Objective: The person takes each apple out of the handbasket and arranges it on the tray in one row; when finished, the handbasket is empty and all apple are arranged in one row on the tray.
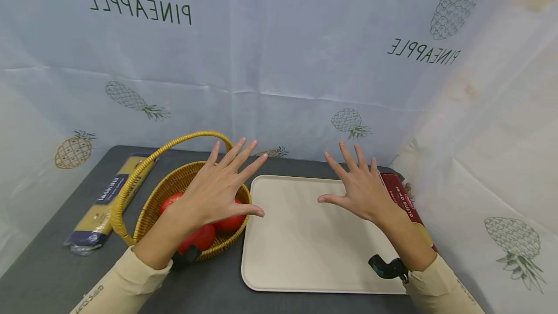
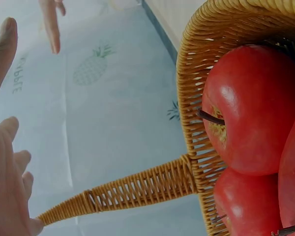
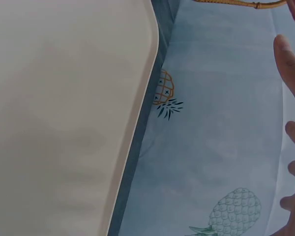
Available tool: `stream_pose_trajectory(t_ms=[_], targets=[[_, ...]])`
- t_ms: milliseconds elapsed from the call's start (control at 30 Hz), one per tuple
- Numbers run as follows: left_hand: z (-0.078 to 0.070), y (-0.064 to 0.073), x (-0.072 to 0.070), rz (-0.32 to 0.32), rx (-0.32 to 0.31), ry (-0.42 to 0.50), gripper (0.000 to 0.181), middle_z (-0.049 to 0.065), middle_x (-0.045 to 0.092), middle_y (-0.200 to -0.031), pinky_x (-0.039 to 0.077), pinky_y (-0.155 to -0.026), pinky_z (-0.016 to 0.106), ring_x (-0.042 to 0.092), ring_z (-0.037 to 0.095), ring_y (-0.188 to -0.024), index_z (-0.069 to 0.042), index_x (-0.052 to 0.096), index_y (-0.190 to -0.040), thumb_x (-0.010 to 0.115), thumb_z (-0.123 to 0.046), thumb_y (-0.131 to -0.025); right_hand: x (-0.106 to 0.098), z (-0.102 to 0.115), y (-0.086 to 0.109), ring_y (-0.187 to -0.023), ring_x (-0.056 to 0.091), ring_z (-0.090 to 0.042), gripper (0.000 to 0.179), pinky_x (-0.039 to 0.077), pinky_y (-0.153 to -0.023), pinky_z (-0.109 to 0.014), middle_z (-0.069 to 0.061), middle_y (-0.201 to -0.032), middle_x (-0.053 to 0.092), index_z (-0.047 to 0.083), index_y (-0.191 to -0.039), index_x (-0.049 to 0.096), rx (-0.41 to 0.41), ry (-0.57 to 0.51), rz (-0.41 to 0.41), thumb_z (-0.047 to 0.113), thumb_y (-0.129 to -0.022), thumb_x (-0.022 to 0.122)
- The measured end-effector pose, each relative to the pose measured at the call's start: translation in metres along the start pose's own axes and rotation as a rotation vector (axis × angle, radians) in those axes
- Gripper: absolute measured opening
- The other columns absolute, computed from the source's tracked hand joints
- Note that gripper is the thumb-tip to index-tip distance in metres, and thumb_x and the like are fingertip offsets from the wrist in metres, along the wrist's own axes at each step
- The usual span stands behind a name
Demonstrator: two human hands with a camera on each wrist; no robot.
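My left hand (image 1: 215, 190) hovers over the wicker basket (image 1: 150, 207), fingers spread and nothing held. Inside the basket lie several red apples (image 1: 201, 239), partly covered by my hand and forearm in the head view; the left wrist view shows one apple (image 2: 255, 108) with its brown stem up close. The basket's arched handle (image 2: 137, 189) rises beside the hand. Over the right part of a cream tray (image 1: 301, 236), my right hand (image 1: 364, 190) is raised with its fingers spread, also holding nothing. Only the tray's bare surface (image 3: 64, 98) and edge show below it in the right wrist view.
A yellow and blue pasta packet (image 1: 109, 197) lies left of the basket. Right of the tray is a dark red pasta box (image 1: 401, 197), partly behind my right forearm. A pineapple-print cloth (image 1: 279, 52) hangs behind the grey table (image 1: 48, 270).
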State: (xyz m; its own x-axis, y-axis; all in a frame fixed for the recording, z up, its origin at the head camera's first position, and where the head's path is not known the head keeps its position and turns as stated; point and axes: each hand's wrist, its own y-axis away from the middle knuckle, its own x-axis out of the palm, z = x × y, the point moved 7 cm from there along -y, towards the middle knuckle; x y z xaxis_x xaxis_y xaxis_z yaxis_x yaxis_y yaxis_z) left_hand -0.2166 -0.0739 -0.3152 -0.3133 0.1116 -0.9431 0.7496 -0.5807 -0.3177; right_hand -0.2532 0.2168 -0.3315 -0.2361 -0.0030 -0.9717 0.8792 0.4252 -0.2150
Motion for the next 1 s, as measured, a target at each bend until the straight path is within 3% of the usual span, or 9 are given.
stream_pose_trajectory(t_ms=[367,867,1000], targets=[[0.000,0.006,-0.009,0.000,-0.006,-0.009,0.115,0.002,0.003,-0.175,0.009,-0.133,0.068,0.008,0.028,-0.163,-0.034,0.008,-0.166,0.047,-0.095,-0.077,-0.002,0.004,-0.005,-0.157,0.011,-0.052,0.106,0.025,-0.114,-0.087,-0.013,-0.174,0.010,0.033,-0.165,0.021,-0.030,-0.038,0.012,0.078,-0.081,0.067],[-0.003,0.029,-0.063,-0.114,0.003,0.010,0.110,-0.001,0.007,-0.175,0.019,-0.131,0.067,0.012,0.027,-0.163,-0.033,0.016,-0.165,0.047,-0.094,-0.079,-0.024,0.037,-0.034,-0.159,0.015,-0.043,0.100,0.023,-0.124,-0.077,-0.007,-0.174,0.012,0.038,-0.164,0.021,-0.198,-0.152,0.043,0.074,-0.084,0.068],[0.000,0.037,-0.073,-0.145,-0.002,0.016,0.106,0.001,0.011,-0.174,0.020,-0.131,0.066,0.016,0.031,-0.161,-0.030,0.022,-0.165,0.042,-0.093,-0.082,-0.029,0.051,-0.043,-0.159,0.018,-0.042,0.098,0.028,-0.123,-0.075,-0.005,-0.174,0.012,0.040,-0.163,0.020,-0.250,-0.169,0.046,0.075,-0.084,0.067]])
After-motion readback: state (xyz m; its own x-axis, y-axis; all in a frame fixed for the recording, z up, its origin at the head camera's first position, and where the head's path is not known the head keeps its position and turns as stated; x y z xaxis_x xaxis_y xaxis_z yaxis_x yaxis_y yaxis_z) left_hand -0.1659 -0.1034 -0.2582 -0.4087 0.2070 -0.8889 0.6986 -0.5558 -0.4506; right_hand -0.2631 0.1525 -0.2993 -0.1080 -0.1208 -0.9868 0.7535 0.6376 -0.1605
